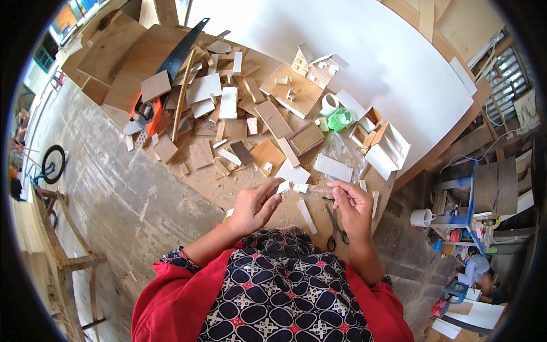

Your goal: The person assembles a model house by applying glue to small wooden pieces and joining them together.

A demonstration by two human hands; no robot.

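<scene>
- At the worktable's (142, 57) near edge, the left hand (254, 206) pinches a small white piece (283, 186).
- The right hand (352, 206) grips a clear glue tube (310, 189) touching it.
- Scissors (336, 225) lie just below; wood scraps (200, 154) crowd beyond.

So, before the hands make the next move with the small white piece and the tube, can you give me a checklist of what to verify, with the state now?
1. Left hand grips the small white piece at its fingertips: ok.
2. Right hand holds the clear tube, tip pointing toward the white piece: ok.
3. Tube tip touches the piece: cannot tell, too small to see.
4. Scissors lie shut on the table, under the right hand and close to the wrist: not ok, possible snag.
5. Loose white strip lies below the hands, apart from both: ok.
6. Handsaw lies far off among the wood offcuts: ok.
</scene>
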